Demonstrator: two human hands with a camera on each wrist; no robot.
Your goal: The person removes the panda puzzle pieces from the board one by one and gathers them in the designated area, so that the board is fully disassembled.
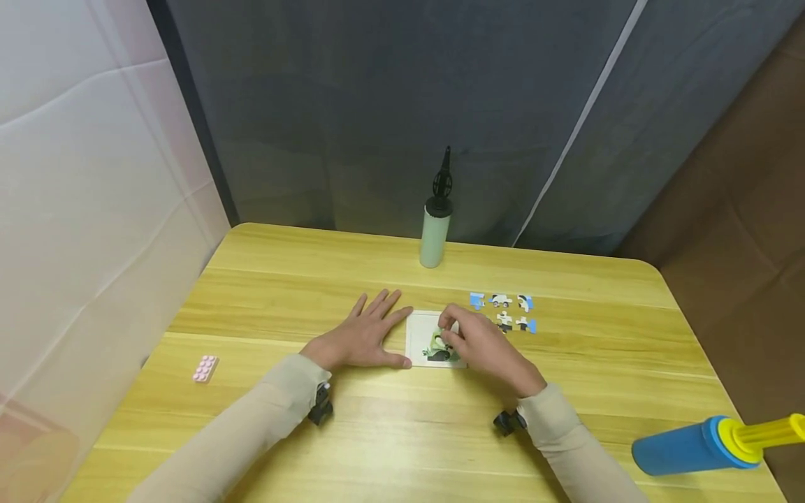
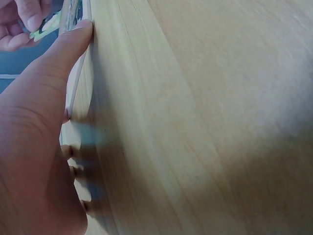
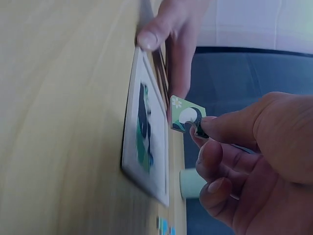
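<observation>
Right hand: my right hand [image 1: 484,347] pinches a green jigsaw piece [image 3: 187,119] between thumb and forefinger, holding it just above the puzzle tray [image 3: 146,142], not yet seated.
Left hand: my left hand [image 1: 365,335] lies flat on the table, fingers straight, with the thumb [image 2: 63,49] pressed against the tray's near left edge to steady it; it grips nothing.
Puzzle tray: a white-rimmed board [image 1: 418,342] between my two hands, touching the left thumb and partly under the right hand.
Done so far: I judge some of the picture is already laid, since green and black print shows in the tray beneath my right fingers; how many pieces that makes I cannot tell.
Left to do: the held piece still has to go in, and six loose pieces [image 1: 503,311], blue, white and black, lie in two short rows just beyond my right hand. I would put the job at under halfway.
Surface: a yellow wood-grain table [image 1: 390,433] with rounded corners.
Beyond the hands: a pale green hand pump [image 1: 437,222] with a black handle stands upright near the far edge.
Right of my right arm: a blue and yellow pump [image 1: 711,440] lies on its side at the table's near corner.
Left of my left arm: a small pink building brick [image 1: 205,367], well apart.
Room: dark grey fabric behind, a white sheet on the left.
</observation>
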